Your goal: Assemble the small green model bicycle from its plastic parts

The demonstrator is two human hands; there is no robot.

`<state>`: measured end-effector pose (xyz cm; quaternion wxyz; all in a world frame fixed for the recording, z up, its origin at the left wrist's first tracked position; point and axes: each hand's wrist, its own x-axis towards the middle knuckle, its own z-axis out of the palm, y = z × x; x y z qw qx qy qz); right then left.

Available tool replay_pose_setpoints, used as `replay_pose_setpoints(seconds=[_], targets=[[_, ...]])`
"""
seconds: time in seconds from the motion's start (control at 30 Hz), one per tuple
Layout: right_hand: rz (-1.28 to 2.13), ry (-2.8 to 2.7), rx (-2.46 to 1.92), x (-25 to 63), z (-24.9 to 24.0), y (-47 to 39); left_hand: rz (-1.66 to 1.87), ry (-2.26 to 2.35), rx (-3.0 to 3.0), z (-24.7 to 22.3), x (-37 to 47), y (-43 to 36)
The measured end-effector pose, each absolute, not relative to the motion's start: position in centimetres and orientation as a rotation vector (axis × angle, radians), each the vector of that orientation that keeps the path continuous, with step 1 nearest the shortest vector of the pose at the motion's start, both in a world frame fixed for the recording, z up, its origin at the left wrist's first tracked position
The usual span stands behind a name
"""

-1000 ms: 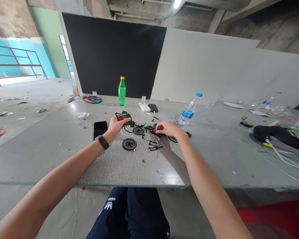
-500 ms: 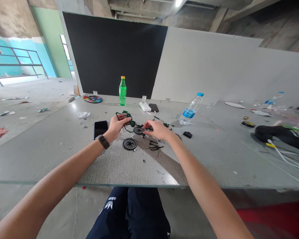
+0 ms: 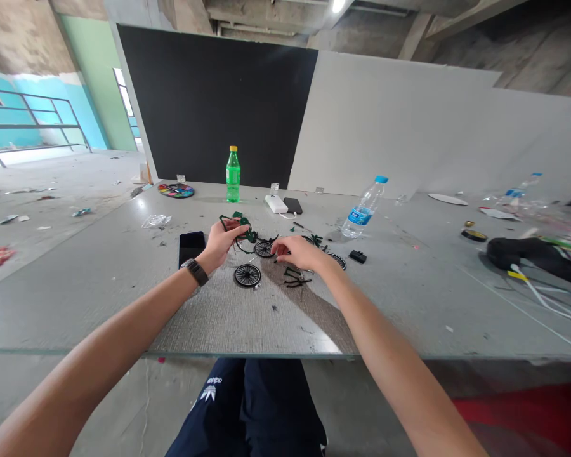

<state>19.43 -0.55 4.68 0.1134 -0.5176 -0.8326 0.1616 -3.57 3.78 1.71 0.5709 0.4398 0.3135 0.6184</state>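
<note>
Beneath concrete (image 3: 257, 14), over grey table (image 3: 124, 266): left hand (image 3: 219, 245) round frame (image 3: 250, 235), right hand's (image 3: 297, 251) grip unclear.

Two hands (image 3: 219, 245), three spoked wheels (image 3: 247, 275) (at least) — one green bottle (image 3: 233, 178), one wristwatch (image 3: 197, 271), one multicoloured disc (image 3: 181, 192)

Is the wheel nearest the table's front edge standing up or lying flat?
Lying flat: the wheel rests on the tabletop, its spoked face turned upward.
</note>
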Motion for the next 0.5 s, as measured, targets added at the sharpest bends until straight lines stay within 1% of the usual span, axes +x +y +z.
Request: replay_pose_setpoints(seconds=[0.1, 0.23, 0.5], targets=[[0.434, -2.355, -1.528, 20.6, 4.8, -0.1, 1.448, 0.74, 1.021, 1.8, -3.6, 3.7], [0.225, -2.164, -1.644, 22.7, 5.3, 0.5, 1.439, 0.729, 1.027, 1.9, -3.6, 3.7], [0.195, -2.429, -1.666, 23.5, 4.3, 1.4, 1.439, 0.732, 1.061, 1.5, -3.6, 4.0]])
